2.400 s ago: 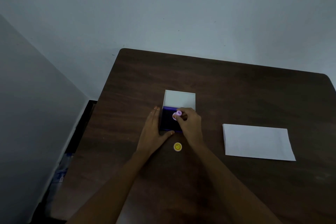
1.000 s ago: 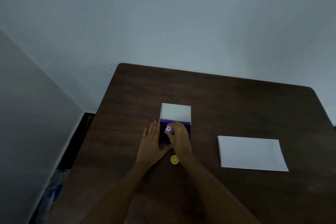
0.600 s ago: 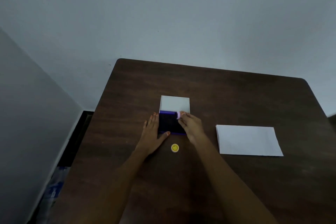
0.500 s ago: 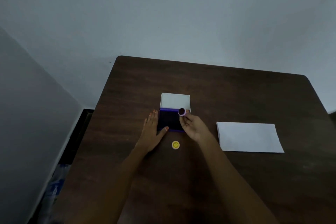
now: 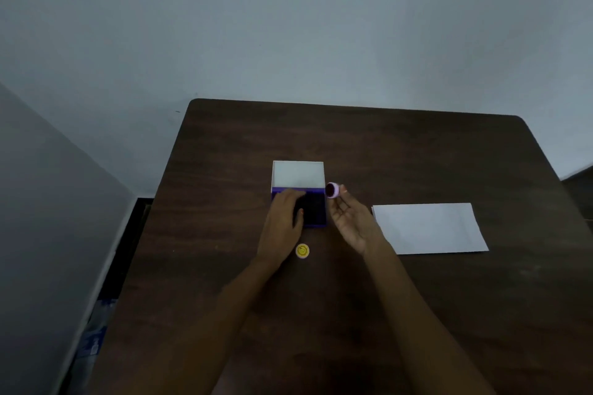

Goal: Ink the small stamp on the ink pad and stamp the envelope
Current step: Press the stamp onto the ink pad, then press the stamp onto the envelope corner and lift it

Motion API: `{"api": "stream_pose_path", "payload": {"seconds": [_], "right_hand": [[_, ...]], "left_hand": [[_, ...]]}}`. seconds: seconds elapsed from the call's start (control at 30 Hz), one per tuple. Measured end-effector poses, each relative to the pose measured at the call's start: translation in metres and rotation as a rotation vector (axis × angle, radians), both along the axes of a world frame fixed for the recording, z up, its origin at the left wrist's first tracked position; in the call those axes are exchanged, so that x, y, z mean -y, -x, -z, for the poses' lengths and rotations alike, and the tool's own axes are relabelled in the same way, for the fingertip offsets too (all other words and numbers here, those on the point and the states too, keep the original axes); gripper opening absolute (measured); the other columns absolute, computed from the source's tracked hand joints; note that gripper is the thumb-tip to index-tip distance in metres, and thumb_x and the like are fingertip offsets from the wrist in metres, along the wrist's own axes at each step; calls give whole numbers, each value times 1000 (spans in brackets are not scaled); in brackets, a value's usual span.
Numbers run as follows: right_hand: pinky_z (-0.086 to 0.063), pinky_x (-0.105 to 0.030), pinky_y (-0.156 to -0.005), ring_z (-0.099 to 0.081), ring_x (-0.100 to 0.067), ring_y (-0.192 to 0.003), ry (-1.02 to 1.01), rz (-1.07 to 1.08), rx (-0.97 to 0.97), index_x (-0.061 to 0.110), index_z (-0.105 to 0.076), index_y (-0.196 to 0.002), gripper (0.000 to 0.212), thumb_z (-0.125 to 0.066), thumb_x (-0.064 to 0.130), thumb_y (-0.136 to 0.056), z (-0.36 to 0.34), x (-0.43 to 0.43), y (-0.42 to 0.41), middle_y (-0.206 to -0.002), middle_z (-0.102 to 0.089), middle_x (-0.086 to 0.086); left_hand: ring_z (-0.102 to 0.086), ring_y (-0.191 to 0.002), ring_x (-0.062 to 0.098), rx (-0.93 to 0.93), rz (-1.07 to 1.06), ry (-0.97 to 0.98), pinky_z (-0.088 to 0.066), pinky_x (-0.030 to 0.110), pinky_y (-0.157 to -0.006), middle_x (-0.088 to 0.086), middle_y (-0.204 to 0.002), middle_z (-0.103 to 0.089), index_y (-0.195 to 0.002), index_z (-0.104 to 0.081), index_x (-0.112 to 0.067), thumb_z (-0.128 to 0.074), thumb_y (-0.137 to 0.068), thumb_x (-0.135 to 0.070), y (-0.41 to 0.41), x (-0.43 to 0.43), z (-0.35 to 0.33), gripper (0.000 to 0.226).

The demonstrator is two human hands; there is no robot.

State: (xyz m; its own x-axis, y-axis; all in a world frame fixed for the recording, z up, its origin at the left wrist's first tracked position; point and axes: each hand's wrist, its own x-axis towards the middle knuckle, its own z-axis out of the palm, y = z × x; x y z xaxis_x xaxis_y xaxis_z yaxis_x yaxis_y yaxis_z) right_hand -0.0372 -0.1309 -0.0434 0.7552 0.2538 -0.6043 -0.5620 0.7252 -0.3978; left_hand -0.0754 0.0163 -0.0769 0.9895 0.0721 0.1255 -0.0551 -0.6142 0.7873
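stamp (image 5: 332,190): right hand (image 5: 353,221) is pinching it, lifting off the ink pad (image 5: 313,210), face turned up, looking inked I think
left hand (image 5: 284,218): flat, fingers together, resting on pad
next: heading to the envelope (image 5: 428,228) near the table's (image 5: 385,144) right edge

- The right hand (image 5: 351,221) holds a small round pink stamp (image 5: 332,190) up — dark face showing.
- The left hand (image 5: 284,218) lies on the open purple ink pad (image 5: 313,210).
- A white paper envelope (image 5: 430,228) lies nearby on the dark brown wooden table (image 5: 353,138).

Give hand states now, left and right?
Left hand: open, flat on the ink pad.
Right hand: fingertips pinching the stamp, lifted off the pad.
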Motion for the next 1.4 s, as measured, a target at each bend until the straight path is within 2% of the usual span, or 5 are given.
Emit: {"api": "stream_pose_path", "payload": {"seconds": [0.47, 0.63, 0.77, 1.23, 1.4], "right_hand": [[-56, -17, -60, -69, -12, -78, 288, 212, 36, 9, -71, -81, 16, -56, 11, -85, -14, 116, -7, -90, -70, -7], [-48, -4, -59, -57, -4, -87, 792, 69, 122, 8, -62, -99, 19, -57, 20, -86, 4, 133, -9, -96, -62, 2], [-44, -7, -56, -57, -5, -74, 972, -17, 163, 26, -61, -70, 11, -64, 28, -80, 12, 135, -11, -74, -62, 16], [-35, 7, -59, -51, -4, -72, 1331, -217, 417, 8, -62, -93, 22, -69, 22, -77, 40, 122, -16, -95, -66, -5], [-41, -18, -80, -56, -17, -90, 1389, -280, 415, 6, -60, -101, 29, -65, 25, -80, 44, 117, -13, -109, -65, -14]], "left_hand": [[-6, -141, 18, -253, 243, -182, 2, 32, -112, 5, -154, -9, -142, -10, -19, -49, -87, -43, 3, 140, 14, 71], [7, -140, 17, -235, 215, -366, 10, 33, -109, 4, -155, 7, -141, 6, -21, -38, -87, -54, -2, 156, 31, 77], [8, -140, 16, -275, 190, -436, 13, 34, -108, 3, -155, 7, -140, 9, -21, -35, -85, -60, -2, 162, 40, 81], [-1, -141, 19, -228, 166, -501, 14, 33, -108, 8, -155, -2, -135, 14, -21, -40, -81, -62, -3, 164, 45, 86], [6, -140, 18, -246, 189, -533, 17, 33, -106, 7, -155, 4, -129, 22, -26, -39, -81, -63, -3, 163, 48, 86]]}}
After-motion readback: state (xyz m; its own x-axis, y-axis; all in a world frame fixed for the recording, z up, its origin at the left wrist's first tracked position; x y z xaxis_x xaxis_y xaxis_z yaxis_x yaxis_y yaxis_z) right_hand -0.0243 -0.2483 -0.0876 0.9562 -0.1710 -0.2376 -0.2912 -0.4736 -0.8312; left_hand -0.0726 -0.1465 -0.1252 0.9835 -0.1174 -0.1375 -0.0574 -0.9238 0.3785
